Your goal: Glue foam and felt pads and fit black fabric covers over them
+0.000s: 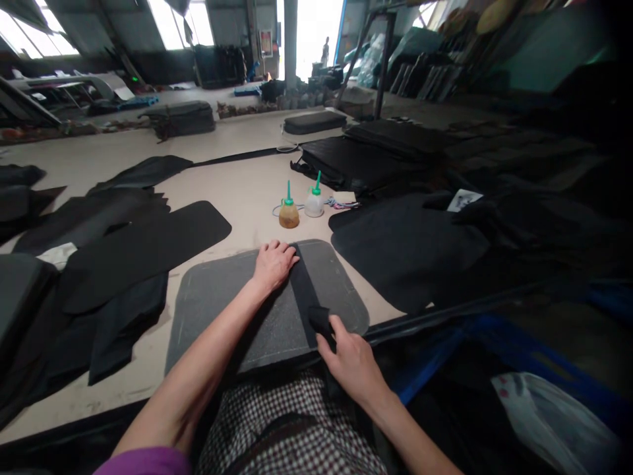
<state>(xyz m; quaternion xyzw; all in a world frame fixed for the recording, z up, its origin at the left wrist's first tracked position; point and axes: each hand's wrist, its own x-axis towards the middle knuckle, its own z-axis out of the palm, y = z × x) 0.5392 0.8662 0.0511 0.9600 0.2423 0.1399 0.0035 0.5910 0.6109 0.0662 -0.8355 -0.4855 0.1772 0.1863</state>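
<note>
A grey, round-cornered panel [208, 310] lies in front of me, its fabric-like surface marked with pale lines. Across it runs a black fabric strip [304, 285], from the far edge to the near edge. At the strip's far end, my left hand [274, 265] rests on the panel with bent fingers, its fingertips closed at the strip's edge. Near the panel's front edge, my right hand [352, 359] pinches the near part of the strip between thumb and fingers, where the fabric is folded up. Part of the strip hangs below that hand, toward the checked apron [281, 422].
Beyond the panel stand an amber bottle [289, 215] and a clear bottle [314, 203], both with green nozzles. Black fabric pieces lie left [148, 254] and right [400, 244] on the pale table [247, 178]. A blue crate [524, 349] sits below right.
</note>
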